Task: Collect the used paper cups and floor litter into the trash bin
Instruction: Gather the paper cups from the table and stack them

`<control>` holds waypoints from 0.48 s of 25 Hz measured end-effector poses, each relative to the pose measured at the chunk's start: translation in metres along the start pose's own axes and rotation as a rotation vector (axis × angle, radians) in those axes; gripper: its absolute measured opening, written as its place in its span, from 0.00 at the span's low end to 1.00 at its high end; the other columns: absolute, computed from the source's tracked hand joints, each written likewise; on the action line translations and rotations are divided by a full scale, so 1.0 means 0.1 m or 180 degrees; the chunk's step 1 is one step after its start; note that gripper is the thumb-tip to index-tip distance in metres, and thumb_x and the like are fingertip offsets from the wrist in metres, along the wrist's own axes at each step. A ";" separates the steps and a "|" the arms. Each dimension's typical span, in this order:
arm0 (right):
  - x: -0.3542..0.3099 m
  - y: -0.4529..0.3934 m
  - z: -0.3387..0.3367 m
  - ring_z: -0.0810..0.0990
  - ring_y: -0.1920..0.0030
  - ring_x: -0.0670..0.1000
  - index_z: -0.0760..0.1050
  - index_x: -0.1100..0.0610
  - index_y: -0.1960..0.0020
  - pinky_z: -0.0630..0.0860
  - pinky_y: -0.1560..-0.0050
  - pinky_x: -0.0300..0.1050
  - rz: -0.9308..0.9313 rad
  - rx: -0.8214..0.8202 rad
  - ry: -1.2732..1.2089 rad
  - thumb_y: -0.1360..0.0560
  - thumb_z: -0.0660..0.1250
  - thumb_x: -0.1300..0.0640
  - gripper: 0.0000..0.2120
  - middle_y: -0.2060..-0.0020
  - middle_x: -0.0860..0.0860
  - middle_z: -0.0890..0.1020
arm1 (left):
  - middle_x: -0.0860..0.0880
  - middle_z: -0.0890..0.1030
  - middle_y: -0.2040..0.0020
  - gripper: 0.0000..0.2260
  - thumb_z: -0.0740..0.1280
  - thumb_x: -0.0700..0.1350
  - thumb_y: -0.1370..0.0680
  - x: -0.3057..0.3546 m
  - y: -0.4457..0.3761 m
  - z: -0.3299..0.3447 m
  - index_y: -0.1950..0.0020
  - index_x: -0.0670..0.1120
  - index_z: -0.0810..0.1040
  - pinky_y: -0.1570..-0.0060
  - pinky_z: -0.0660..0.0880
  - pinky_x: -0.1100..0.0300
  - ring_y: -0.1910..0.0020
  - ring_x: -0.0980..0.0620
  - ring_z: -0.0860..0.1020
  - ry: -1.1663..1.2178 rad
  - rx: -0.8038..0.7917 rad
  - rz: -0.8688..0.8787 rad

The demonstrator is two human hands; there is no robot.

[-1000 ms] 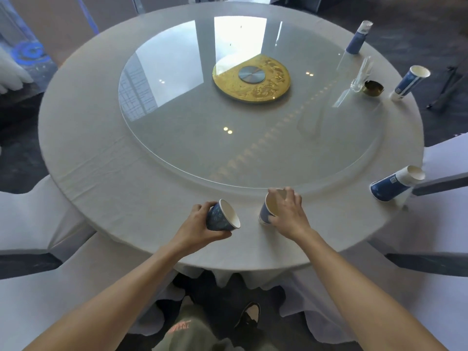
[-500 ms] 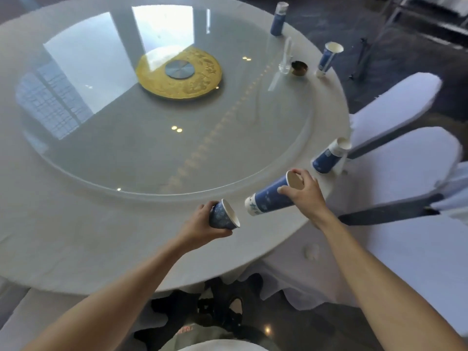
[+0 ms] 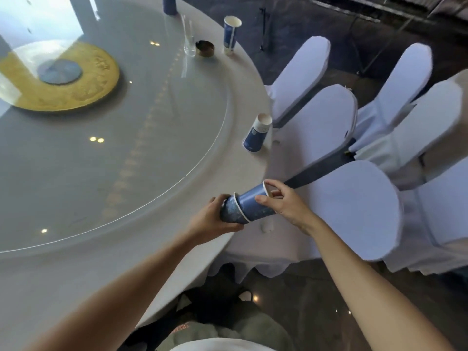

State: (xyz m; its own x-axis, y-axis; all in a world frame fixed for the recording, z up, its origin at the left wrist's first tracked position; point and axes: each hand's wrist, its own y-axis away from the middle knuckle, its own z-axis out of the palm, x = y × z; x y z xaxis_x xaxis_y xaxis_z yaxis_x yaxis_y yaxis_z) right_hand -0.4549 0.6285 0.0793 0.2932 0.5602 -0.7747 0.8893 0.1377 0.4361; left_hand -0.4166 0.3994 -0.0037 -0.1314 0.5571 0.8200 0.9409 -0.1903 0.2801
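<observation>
My left hand (image 3: 211, 221) grips a short blue paper cup (image 3: 231, 210) on its side at the table's near right edge. A taller blue cup (image 3: 253, 201) sits partly pushed into it, and my right hand (image 3: 283, 202) pinches that cup at its white rim. Another blue and white cup (image 3: 257, 133) stands on the table's right edge. A further cup (image 3: 231, 34) stands at the far edge, and one more (image 3: 169, 5) is cut off at the top. No trash bin is in view.
The round table (image 3: 228, 163) has a white cloth and a glass turntable (image 3: 101, 148) with a gold centre disc (image 3: 63, 77). A tall glass (image 3: 188, 36) and a small brass dish (image 3: 205, 48) stand near the far cups. White-covered chairs (image 3: 354, 209) crowd the right side.
My right hand lifted the tall cup off the table and pushed its base into the cup in my left hand. The view swung to the right along the table's edge.
</observation>
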 end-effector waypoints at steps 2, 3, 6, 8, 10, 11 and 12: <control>0.12 0.00 -0.07 0.79 0.39 0.48 0.75 0.48 0.29 0.79 0.37 0.49 0.0025 -0.0061 -0.0033 0.25 0.74 0.45 0.25 0.43 0.45 0.79 | 0.50 0.76 0.42 0.37 0.79 0.61 0.37 0.13 -0.10 0.21 0.30 0.57 0.72 0.46 0.79 0.54 0.46 0.51 0.79 -0.0003 -0.0122 0.0037; 0.19 -0.01 -0.10 0.79 0.38 0.48 0.75 0.49 0.30 0.79 0.37 0.48 0.0065 -0.0151 -0.0062 0.23 0.73 0.44 0.24 0.41 0.46 0.80 | 0.51 0.77 0.42 0.36 0.80 0.60 0.36 0.20 -0.16 0.32 0.31 0.56 0.72 0.46 0.79 0.55 0.46 0.51 0.79 -0.0007 -0.0146 0.0057; 0.41 -0.10 -0.16 0.79 0.38 0.48 0.74 0.49 0.28 0.79 0.36 0.49 0.0176 -0.0468 -0.0057 0.21 0.68 0.40 0.24 0.36 0.50 0.79 | 0.52 0.79 0.43 0.35 0.81 0.59 0.36 0.33 -0.31 0.59 0.32 0.55 0.73 0.49 0.80 0.56 0.48 0.53 0.80 0.0047 -0.0154 0.0042; 0.60 -0.25 -0.32 0.78 0.37 0.49 0.72 0.49 0.26 0.79 0.36 0.51 0.0203 -0.0637 0.0040 0.23 0.68 0.36 0.30 0.34 0.50 0.78 | 0.52 0.80 0.43 0.34 0.81 0.58 0.35 0.42 -0.43 0.76 0.32 0.54 0.73 0.50 0.79 0.59 0.48 0.54 0.80 0.0073 -0.0155 -0.0039; 0.77 -0.42 -0.52 0.77 0.35 0.51 0.70 0.50 0.25 0.79 0.37 0.49 0.0230 -0.0848 0.0197 0.25 0.68 0.34 0.34 0.33 0.50 0.77 | 0.52 0.80 0.43 0.35 0.81 0.56 0.34 0.51 -0.53 0.96 0.31 0.52 0.73 0.50 0.78 0.59 0.47 0.54 0.80 0.0090 -0.0070 -0.0176; 0.84 -0.49 -0.62 0.77 0.34 0.51 0.70 0.51 0.24 0.79 0.38 0.47 0.0247 -0.0956 0.0242 0.24 0.68 0.35 0.34 0.32 0.50 0.76 | 0.52 0.80 0.43 0.35 0.81 0.56 0.34 0.55 -0.58 1.07 0.31 0.52 0.73 0.51 0.77 0.60 0.47 0.54 0.80 0.0113 -0.0013 -0.0261; 0.91 -0.55 -0.70 0.76 0.33 0.51 0.69 0.52 0.24 0.78 0.39 0.45 0.0243 -0.1047 0.0259 0.24 0.69 0.37 0.33 0.31 0.51 0.75 | 0.53 0.80 0.43 0.35 0.81 0.57 0.35 0.58 -0.63 1.18 0.31 0.52 0.73 0.51 0.76 0.63 0.47 0.54 0.80 0.0135 0.0037 -0.0335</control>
State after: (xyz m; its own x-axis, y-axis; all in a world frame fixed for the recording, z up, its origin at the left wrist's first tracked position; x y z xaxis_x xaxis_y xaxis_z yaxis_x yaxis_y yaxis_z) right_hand -0.5021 0.7295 0.0168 0.3138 0.6406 -0.7008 0.7011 0.3414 0.6260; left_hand -0.4464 0.5392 -0.0321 -0.2426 0.5386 0.8069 0.9248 -0.1230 0.3601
